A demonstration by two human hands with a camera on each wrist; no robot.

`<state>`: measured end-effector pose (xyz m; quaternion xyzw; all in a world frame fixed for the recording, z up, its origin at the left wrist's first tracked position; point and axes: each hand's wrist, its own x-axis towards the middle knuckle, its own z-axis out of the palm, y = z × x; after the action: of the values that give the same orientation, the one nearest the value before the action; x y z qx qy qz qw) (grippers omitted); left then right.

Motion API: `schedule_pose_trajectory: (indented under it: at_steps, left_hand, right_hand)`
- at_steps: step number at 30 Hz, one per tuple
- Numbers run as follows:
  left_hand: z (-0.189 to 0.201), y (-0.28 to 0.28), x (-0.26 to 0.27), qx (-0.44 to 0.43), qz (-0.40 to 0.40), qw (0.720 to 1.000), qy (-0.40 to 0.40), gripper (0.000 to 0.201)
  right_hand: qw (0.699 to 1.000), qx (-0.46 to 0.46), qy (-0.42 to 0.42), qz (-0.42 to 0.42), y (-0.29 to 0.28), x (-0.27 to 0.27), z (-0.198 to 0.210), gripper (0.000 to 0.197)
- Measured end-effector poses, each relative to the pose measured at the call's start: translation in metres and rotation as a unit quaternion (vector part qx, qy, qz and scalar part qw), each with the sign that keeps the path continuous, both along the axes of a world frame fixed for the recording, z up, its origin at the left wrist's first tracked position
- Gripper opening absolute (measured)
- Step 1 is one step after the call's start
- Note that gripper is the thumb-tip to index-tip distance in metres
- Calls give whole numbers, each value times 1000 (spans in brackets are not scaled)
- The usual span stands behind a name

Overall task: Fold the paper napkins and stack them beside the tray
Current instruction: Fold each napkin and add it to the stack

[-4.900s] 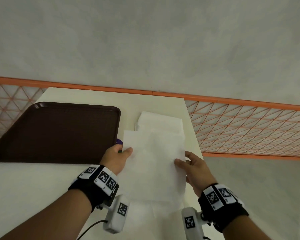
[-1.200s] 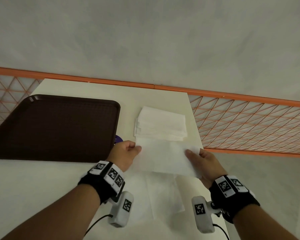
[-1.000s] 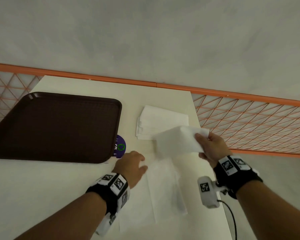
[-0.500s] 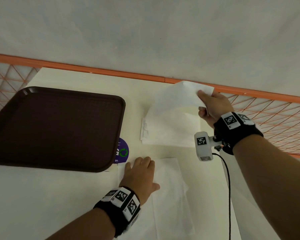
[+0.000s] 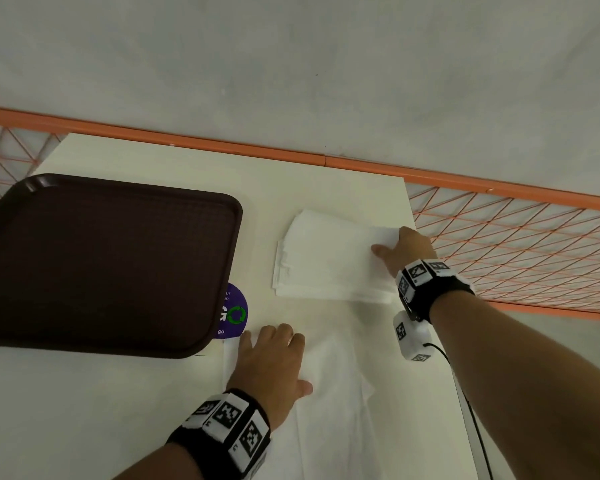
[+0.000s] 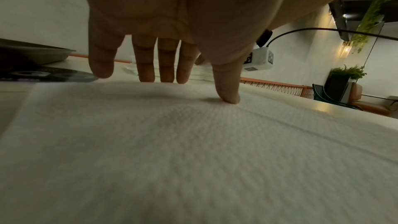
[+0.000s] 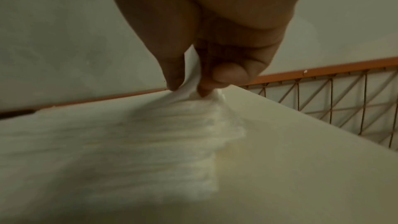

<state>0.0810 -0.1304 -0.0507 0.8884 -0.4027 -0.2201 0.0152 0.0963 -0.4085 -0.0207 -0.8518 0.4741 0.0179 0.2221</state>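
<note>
Table [image 5: 146, 403] is carrying everything I am seeing: one tray, one stack of napkins, one unfolded napkin and one sticker. It is pale and its near part is cut off by the frame. One brown tray [image 5: 101, 261] is lying on its left part, and its left end is also going out of the picture.

One unfolded napkin [image 5: 333, 410] is lying flat in front of me, just right of the tray's near corner. My left hand [image 5: 270, 365] is resting on it with the fingers [image 6: 146, 67] straight and spread, pressing it down; my wrist is covering part of it.

One stack of folded napkins [image 5: 326, 261] is sitting farther away, beside the tray's right side but not touching it. How many napkins are in it I cannot count, because the layers are blurring together in the right wrist view. My right hand [image 5: 406, 251] is pinching the right corner of the top napkin [image 7: 189, 83] between thumb and fingers, so it is lifting slightly there.

One purple round sticker [image 5: 234, 315] is showing at the tray's near right corner, half hidden under it. An orange railing [image 5: 499, 244] with mesh is standing behind and right of the table.
</note>
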Motion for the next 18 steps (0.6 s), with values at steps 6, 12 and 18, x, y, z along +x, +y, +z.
schedule_pose_trajectory:
  at_steps: [6,12,18]
  left_hand:
    - [10,-9,9,27,11,1000,8,69]
    - [18,-13,18,52,81,991,91,45]
    - [24,-4,14,43,85,993,71,35]
  right_hand:
    - [998,-60,-18,-14,12,-29,8,77]
    - [995,45,-36,79,76,-92,-1,42]
    - [980,110,14,164,124,-136,-23,48]
